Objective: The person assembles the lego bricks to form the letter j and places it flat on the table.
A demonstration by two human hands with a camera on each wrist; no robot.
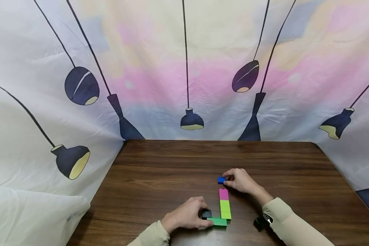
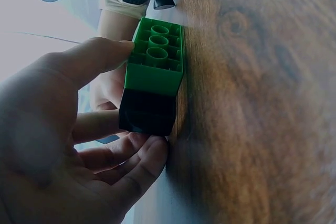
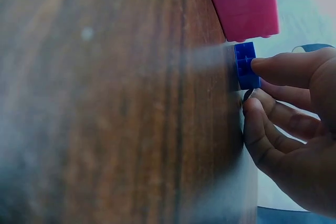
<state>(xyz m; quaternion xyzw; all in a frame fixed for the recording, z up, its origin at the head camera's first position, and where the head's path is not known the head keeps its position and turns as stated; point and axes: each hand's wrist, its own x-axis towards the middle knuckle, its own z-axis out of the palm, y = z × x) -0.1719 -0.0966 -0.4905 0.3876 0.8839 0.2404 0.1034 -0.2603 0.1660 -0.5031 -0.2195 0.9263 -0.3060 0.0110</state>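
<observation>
My left hand (image 1: 189, 213) holds a green toy building brick (image 1: 218, 222) and a black brick (image 1: 206, 214) beside it. In the left wrist view the thumb presses the hollow underside of the green brick (image 2: 153, 78), and other fingers touch the black brick (image 2: 148, 112). A row of a lime brick (image 1: 225, 209) and a pink brick (image 1: 223, 194) stretches away from the green one. Beyond its pink end, my right hand (image 1: 240, 180) pinches a small blue brick (image 1: 221, 180). A gap separates the blue brick (image 3: 247, 66) from the pink brick (image 3: 245, 9).
The bricks are on a brown wood-grain table (image 1: 160, 171). Cloth printed with hanging lamps (image 1: 192, 120) rises behind its far edge. A black wrist camera (image 1: 258, 224) sits by the right cuff.
</observation>
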